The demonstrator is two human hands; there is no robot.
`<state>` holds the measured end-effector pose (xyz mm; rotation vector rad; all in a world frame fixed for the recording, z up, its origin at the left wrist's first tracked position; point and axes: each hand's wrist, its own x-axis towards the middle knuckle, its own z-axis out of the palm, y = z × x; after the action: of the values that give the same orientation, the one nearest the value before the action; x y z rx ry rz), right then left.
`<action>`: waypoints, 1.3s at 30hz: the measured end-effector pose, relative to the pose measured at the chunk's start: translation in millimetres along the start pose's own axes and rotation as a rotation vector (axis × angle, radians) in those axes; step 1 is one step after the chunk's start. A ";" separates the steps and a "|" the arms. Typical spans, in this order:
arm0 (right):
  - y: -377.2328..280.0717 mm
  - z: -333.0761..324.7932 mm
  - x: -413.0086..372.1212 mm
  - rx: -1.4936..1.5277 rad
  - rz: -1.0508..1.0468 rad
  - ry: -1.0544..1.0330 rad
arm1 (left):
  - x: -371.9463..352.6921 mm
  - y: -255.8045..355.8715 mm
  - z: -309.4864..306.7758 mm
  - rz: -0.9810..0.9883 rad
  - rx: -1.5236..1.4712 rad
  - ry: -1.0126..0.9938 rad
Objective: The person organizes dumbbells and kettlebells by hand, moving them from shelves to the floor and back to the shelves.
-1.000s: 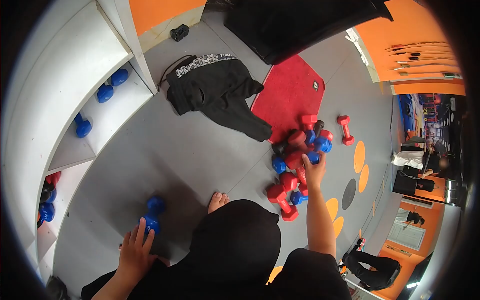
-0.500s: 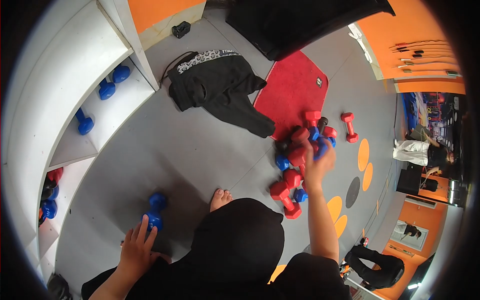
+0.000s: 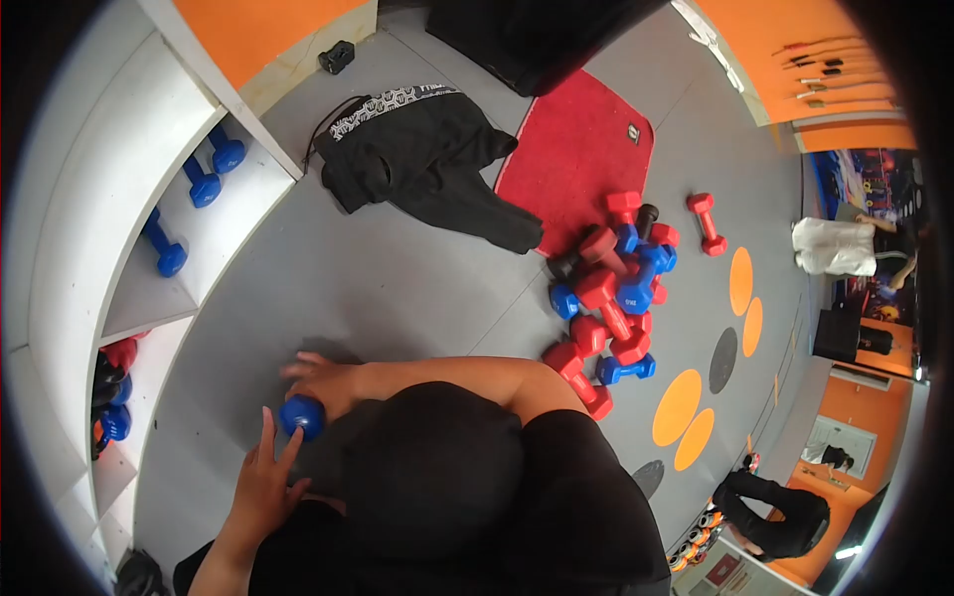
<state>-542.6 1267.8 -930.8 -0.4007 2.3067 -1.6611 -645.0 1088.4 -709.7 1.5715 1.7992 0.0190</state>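
Note:
A blue dumbbell is on the floor at lower left, one rounded head showing and its other end covered by my right hand. My right hand reaches across my body over that far end, fingers stretched to the left and slightly apart. At the near head is my left hand, fingers spread and a fingertip against the dumbbell or just beside it. Part of my right palm and its contact with the dumbbell are hidden.
Red, blue and dark dumbbells lie piled by a red mat. Black trousers lie on the floor. A white shelf at left holds several dumbbells. Other people are at the right.
My right hand has left the dumbbell pile and swung left to the blue dumbbell on the floor. A blue dumbbell it was at now lies on the pile. My left hand stays close.

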 end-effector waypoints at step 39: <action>-59.1 63.5 -545.7 0.985 1.399 1.831 | -37.6 -29.0 1.9 -0.069 -0.314 -0.135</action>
<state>-10.1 1399.0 -863.2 2.8918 0.7049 -1.7493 -669.5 1047.8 -705.3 1.2584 1.6532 0.1514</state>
